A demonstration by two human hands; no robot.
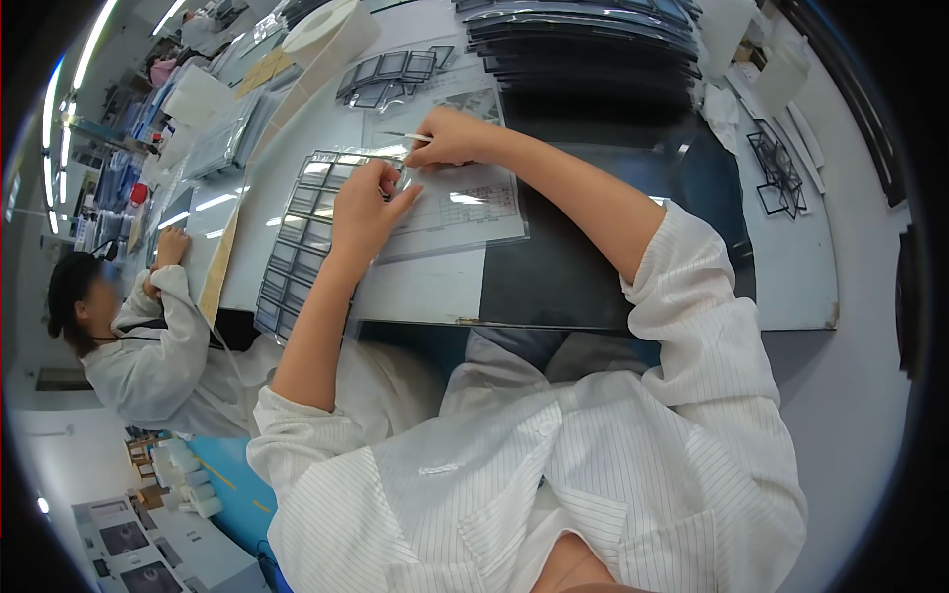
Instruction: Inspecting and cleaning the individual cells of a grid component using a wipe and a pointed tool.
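A wide white worktable (791, 267) is seen from above, with a dark mat (573, 267) laid across its middle. At the far edge a stack of dark trays (583, 44) is set, and to its left a large white roll (331, 30) is stood among loose clear sheets. A second gridded tray (395, 74) is placed just behind the working area. On the left a co-worker in a white coat (138, 356) is seated at the same bench, well apart from the hands.

A long gridded tray of clear rectangular pieces (297, 237) is laid just left of a clear sleeve with a printed sheet (465, 212) — the sleeve overlaps the mat's near-left corner. The left hand (366, 208) is pressed flat, fingers together, where tray and sleeve meet, so the tray's upper right cells are hidden by it. The right hand (450, 138) is closed on thin metal tweezers (405, 135) — their tips are pointed left, above the tray's top edge. A black wire-like frame (776, 173) is left at the right.
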